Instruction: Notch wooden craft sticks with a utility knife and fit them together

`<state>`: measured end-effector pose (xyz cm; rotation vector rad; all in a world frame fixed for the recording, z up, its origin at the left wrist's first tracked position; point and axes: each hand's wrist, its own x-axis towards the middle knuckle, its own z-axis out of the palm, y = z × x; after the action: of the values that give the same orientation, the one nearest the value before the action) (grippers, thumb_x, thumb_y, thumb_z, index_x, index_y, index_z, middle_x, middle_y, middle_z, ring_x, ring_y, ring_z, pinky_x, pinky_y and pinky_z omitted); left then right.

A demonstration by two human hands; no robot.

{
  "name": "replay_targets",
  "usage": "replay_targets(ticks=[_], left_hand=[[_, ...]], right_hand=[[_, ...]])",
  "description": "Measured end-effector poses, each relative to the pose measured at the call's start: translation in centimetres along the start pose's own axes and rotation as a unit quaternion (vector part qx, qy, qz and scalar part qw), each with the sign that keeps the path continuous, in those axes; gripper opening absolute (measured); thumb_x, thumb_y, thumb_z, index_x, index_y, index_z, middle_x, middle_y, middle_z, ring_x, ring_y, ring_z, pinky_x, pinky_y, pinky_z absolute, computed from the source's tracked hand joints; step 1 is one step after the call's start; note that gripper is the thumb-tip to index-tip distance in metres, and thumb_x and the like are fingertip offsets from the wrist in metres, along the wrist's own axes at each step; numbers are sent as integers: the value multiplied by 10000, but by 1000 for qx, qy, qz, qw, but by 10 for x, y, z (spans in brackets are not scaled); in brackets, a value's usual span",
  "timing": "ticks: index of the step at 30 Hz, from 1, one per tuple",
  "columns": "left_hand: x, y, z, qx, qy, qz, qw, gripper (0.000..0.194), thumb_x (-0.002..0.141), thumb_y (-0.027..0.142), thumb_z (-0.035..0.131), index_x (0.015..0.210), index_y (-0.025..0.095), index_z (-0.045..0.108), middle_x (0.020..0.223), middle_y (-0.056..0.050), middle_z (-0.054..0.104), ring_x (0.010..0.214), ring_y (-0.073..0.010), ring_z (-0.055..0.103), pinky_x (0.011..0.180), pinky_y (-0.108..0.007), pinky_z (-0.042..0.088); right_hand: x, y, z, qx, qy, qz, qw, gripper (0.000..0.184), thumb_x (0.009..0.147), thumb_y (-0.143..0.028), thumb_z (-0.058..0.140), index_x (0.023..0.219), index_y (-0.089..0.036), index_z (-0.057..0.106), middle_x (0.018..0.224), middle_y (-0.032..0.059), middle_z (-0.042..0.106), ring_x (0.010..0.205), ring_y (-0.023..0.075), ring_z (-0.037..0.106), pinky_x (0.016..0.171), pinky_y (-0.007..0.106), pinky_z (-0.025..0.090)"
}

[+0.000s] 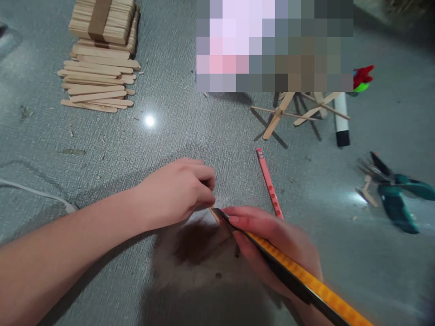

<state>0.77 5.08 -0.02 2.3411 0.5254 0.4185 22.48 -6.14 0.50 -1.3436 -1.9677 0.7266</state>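
My right hand [275, 240] is closed round a yellow and black utility knife [299, 271], whose handle runs down past the bottom edge of the view. The knife's tip end meets a thin wooden stick [215, 214], of which only a short end shows. My left hand [183, 185] is closed in a pinch at that same stick, its fingertips partly hidden under the hand. Just beyond my right hand lies a pink pencil [268, 181] with an eraser end.
Loose craft sticks [98, 86] and a banded bundle of sticks [102, 20] lie at the far left. Crossed-stick frames [280, 113], a white marker-like tube [342, 120] and green-handled pliers [394, 190] are at the right. A white cable [37, 189] enters from the left.
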Motion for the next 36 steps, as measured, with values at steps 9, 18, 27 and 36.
replay_targets(ticks=[9,18,27,36], left_hand=[[1,0,1,-10,-5,-8,1000,294,951,155,613,708,203,772,804,-11,671,753,-141,562,739,-316,418],[1,1,0,-10,-10,-10,1000,302,953,149,604,706,202,770,791,-15,659,756,-146,545,736,-313,417],[1,1,0,-16,-9,-5,1000,272,931,117,624,713,190,771,786,-16,650,756,-147,546,727,-311,415],[2,0,1,-12,-6,0,1000,299,947,126,599,698,188,754,783,-16,636,748,-142,535,718,-318,414]], right_hand=[[0,-1,-1,-5,-2,-2,1000,262,904,-120,611,1082,-309,644,1031,20,807,850,206,803,732,312,687],[0,-2,0,-19,6,-14,1000,271,882,-123,620,1087,-300,632,1013,21,811,816,227,808,720,325,691],[1,-2,0,-29,3,-11,1000,268,889,-153,615,1091,-329,616,1001,9,815,793,245,810,680,338,705],[3,-2,1,-19,3,-12,1000,296,880,-126,612,1096,-328,624,997,16,812,802,236,810,700,324,697]])
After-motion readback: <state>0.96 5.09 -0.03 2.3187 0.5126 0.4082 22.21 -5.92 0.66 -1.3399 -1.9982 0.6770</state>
